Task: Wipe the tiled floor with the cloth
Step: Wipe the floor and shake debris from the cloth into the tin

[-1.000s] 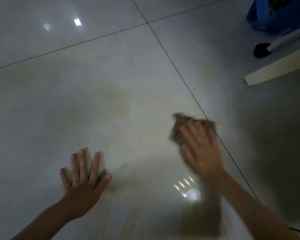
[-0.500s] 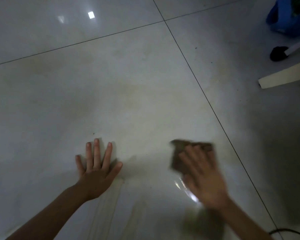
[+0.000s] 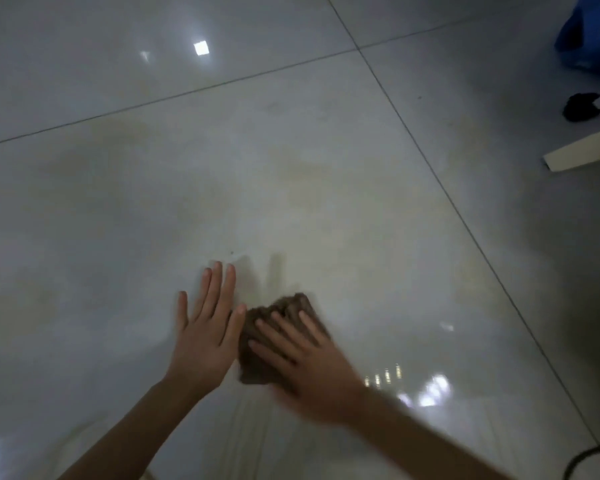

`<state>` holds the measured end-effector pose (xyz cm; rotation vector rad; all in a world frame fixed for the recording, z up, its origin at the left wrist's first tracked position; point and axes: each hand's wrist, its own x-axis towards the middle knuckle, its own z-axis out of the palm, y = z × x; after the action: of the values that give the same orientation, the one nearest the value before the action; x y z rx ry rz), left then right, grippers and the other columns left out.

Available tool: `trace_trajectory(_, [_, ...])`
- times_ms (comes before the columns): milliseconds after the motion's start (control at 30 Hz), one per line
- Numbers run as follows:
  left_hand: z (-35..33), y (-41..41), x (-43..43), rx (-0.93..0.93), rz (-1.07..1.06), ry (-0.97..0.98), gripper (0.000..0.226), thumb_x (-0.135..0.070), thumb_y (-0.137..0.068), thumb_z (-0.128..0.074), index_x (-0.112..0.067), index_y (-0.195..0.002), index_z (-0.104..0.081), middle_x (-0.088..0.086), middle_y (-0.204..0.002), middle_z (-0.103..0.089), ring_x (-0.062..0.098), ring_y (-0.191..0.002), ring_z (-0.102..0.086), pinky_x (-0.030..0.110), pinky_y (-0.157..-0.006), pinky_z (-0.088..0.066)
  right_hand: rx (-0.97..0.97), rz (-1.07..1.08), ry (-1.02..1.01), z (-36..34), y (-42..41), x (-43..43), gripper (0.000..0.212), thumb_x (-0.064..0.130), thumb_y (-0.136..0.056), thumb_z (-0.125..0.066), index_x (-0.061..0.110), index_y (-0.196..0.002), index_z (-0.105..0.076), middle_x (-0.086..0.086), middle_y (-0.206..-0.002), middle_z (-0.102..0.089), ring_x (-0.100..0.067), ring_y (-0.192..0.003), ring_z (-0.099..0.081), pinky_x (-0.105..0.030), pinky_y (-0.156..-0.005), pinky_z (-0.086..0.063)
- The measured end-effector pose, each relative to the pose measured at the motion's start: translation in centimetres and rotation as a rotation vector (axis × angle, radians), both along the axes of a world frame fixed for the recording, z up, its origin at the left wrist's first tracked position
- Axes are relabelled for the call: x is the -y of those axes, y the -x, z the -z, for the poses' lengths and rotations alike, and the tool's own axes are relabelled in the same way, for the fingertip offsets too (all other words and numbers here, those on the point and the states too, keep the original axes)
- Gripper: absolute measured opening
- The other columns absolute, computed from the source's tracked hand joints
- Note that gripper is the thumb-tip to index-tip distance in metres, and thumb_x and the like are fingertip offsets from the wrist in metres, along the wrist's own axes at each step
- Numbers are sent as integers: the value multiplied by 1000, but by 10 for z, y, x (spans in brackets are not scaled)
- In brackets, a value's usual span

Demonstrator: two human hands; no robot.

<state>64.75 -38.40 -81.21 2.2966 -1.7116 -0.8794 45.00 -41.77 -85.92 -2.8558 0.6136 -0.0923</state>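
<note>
On the tiled floor, near the middle, I see the brown cloth lying bunched up. My right hand presses flat on it, fingers straight and spread. My left hand lies flat on the floor just beside the cloth, holding nothing.

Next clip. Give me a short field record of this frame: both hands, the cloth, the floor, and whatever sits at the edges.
left hand: flat on the floor, fingers spread, right beside the cloth
right hand: fingers straight, pressing on top of the cloth; motion-blurred
cloth: brown, crumpled, lying on the tile under the right hand
floor: glossy pale tiles, dark grout lines, faint yellowish patches
right edge: blue object, black object, pale board
lower right corner: black cable
</note>
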Motion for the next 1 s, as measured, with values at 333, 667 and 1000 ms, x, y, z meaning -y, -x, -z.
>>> trace_trajectory(333, [-9, -82, -118, 216, -137, -109, 64, -50, -88, 9, -21, -142, 24, -10, -153, 28, 4, -139, 30, 34, -117, 18, -5, 1050, 29, -11, -31, 62, 68, 45, -93, -22, 6, -146, -40, -21, -153, -31, -40, -142, -28, -58, -117, -10])
trace_trajectory(667, [1, -135, -190, 265, -271, -74, 72, -49, -86, 11, -16, -150, 11, -5, -155, 20, 10, -143, 23, 35, -118, 13, -71, -227, 66, -12, -101, -18, 52, 29, -90, -45, 11, -139, -50, -11, -147, -44, -32, -138, -39, -54, -113, -29])
trace_trajectory(1000, [19, -166, -226, 207, -376, 58, 68, -43, -94, -10, -6, -150, -21, 3, -159, -11, 19, -149, -5, 48, -119, -11, -12, 711, 99, -11, -158, 46, 62, 36, -95, -26, -1, -142, -42, -26, -150, -34, -40, -141, -30, -59, -116, -12])
